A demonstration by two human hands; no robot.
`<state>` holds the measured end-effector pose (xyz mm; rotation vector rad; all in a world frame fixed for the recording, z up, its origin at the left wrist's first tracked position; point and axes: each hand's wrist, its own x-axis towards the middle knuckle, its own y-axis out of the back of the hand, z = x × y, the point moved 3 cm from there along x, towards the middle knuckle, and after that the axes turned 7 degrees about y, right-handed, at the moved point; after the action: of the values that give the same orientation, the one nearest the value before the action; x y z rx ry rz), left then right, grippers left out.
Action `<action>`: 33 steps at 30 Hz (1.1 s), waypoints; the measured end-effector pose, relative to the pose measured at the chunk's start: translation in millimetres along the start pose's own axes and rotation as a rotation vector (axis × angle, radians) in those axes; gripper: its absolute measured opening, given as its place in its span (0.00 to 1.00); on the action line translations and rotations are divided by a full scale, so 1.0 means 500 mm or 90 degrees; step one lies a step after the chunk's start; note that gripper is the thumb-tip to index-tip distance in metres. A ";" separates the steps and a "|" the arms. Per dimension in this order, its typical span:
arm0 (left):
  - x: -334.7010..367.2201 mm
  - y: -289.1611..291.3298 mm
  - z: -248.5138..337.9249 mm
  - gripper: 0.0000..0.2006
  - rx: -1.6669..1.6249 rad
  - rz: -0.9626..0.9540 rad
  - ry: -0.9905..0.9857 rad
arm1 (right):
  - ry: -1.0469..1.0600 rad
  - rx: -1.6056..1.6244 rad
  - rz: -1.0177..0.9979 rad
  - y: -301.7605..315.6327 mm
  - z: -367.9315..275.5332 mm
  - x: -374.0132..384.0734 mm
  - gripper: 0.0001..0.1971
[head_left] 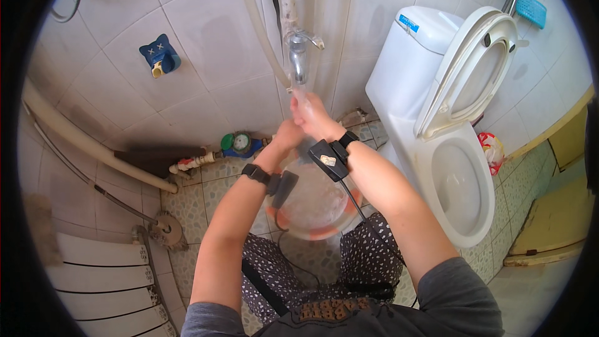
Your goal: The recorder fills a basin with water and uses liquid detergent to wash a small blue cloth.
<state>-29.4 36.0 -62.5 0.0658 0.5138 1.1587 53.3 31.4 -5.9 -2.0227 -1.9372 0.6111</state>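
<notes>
While hands (306, 118) meet, toilet (455, 181) stands beside basin (315, 228).

I see both hands together under the wall tap (298, 56), in its stream of water. My right hand (315, 115) lies over and against the left hand (288, 132), fingers loosely curled, holding nothing. Directly below them sits a basin (324, 232) with an orange rim. To their right stands a white toilet (458, 178), seat raised.
</notes>
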 end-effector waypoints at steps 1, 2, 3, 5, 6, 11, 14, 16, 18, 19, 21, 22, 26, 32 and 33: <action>-0.003 -0.001 0.007 0.16 -0.005 0.001 -0.044 | 0.012 -0.045 0.025 -0.008 -0.008 0.000 0.15; -0.004 -0.001 0.009 0.16 -0.007 0.002 -0.044 | 0.011 -0.047 0.024 -0.021 -0.015 0.002 0.15; -0.007 -0.001 0.015 0.16 0.008 0.006 -0.088 | 0.022 -0.134 0.036 -0.031 -0.023 0.004 0.15; -0.011 -0.011 0.029 0.15 0.020 0.009 -0.137 | 0.037 -0.225 0.047 -0.024 -0.021 0.014 0.16; -0.009 -0.022 0.033 0.14 0.011 0.018 -0.177 | 0.124 -0.355 0.025 -0.005 -0.012 0.029 0.16; 0.015 -0.015 0.000 0.13 0.065 0.120 -0.365 | 0.376 -0.726 -0.157 -0.018 -0.030 -0.024 0.15; 0.016 -0.014 0.013 0.13 0.235 0.080 -0.337 | 0.487 -0.898 -0.192 -0.018 -0.057 -0.078 0.11; 0.008 -0.025 0.030 0.14 0.351 0.045 -0.321 | 0.514 -0.883 -0.215 -0.002 -0.072 -0.089 0.11; -0.014 -0.032 0.061 0.13 0.350 0.058 -0.282 | 0.477 -0.906 -0.217 0.012 -0.083 -0.083 0.11; -0.022 -0.024 0.066 0.12 0.356 0.080 -0.238 | 0.447 -0.920 -0.225 0.008 -0.085 -0.078 0.10; -0.008 -0.016 0.041 0.11 0.359 0.146 -0.275 | 0.433 -0.935 -0.237 -0.011 -0.085 -0.072 0.11; -0.017 -0.015 0.054 0.10 0.360 0.203 -0.316 | 0.413 -0.954 -0.239 -0.012 -0.087 -0.068 0.11; -0.037 0.000 0.089 0.09 0.352 0.211 -0.256 | 0.363 -0.834 -0.151 -0.010 -0.095 -0.027 0.15; -0.041 0.018 0.125 0.08 0.561 0.207 -0.339 | 0.203 -0.604 -0.108 -0.008 -0.111 -0.018 0.15; -0.036 0.021 0.122 0.09 0.551 0.192 -0.298 | 0.132 -0.477 -0.112 -0.009 -0.107 -0.016 0.14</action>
<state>-18.2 37.4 0.8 1.1646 0.5613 1.0871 74.8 28.7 43.6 -2.1271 -2.3910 -0.4258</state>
